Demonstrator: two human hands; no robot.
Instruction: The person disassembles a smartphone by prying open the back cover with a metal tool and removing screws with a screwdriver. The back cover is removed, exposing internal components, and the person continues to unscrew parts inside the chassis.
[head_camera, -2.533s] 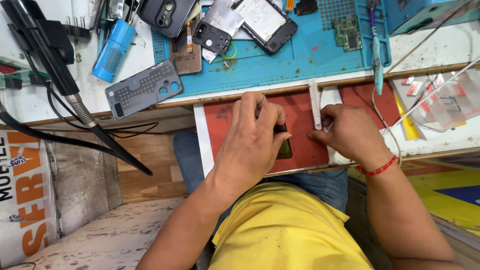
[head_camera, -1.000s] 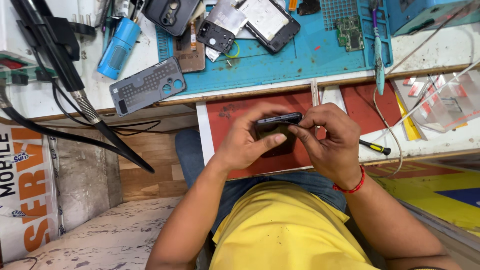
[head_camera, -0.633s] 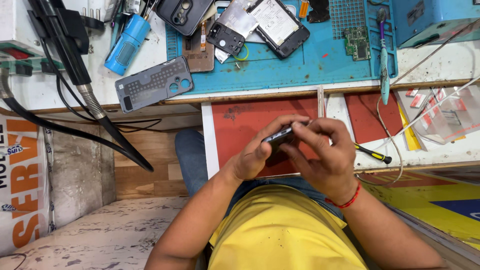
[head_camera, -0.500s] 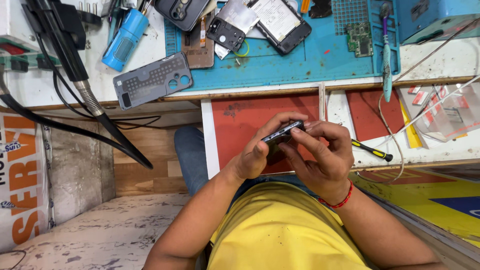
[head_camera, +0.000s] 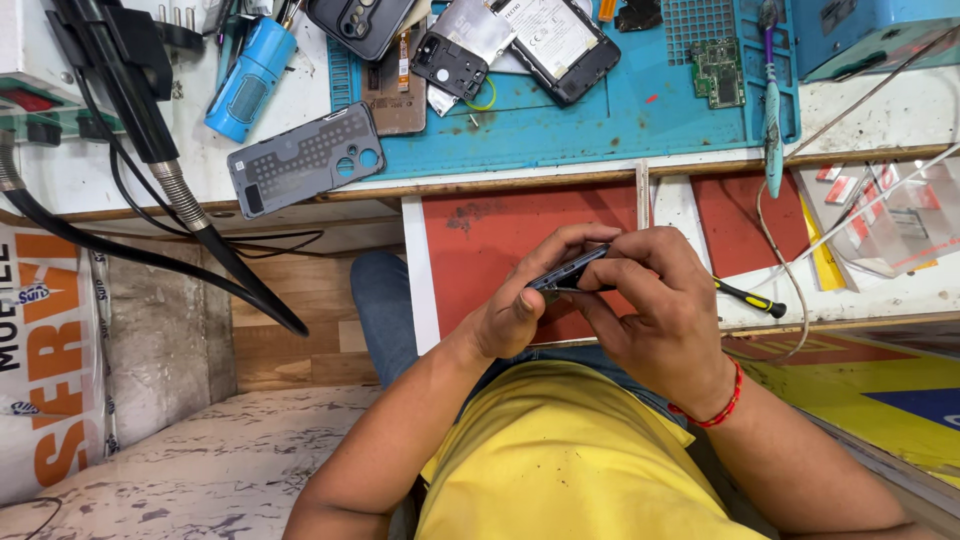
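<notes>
Both hands hold a small dark phone part (head_camera: 566, 272) edge-on above an open red-lined drawer (head_camera: 480, 220), close to my lap. My left hand (head_camera: 530, 300) grips its lower left end with thumb and fingers. My right hand (head_camera: 665, 310), with a red thread on the wrist, pinches the right end and covers most of it. A screwdriver (head_camera: 750, 298) with a black and yellow handle lies just right of my right hand on the drawer's edge.
A blue work mat (head_camera: 580, 110) on the bench carries opened phones, a back cover and a green circuit board (head_camera: 717, 72). A grey phone back cover (head_camera: 305, 158) and a blue cylinder (head_camera: 250, 78) lie to the left. Black cables and a hot-air wand (head_camera: 150, 130) hang at left.
Both hands came off the red drawer surface, lifted the dark part and turned it edge-on. The screwdriver now lies uncovered at the right.
</notes>
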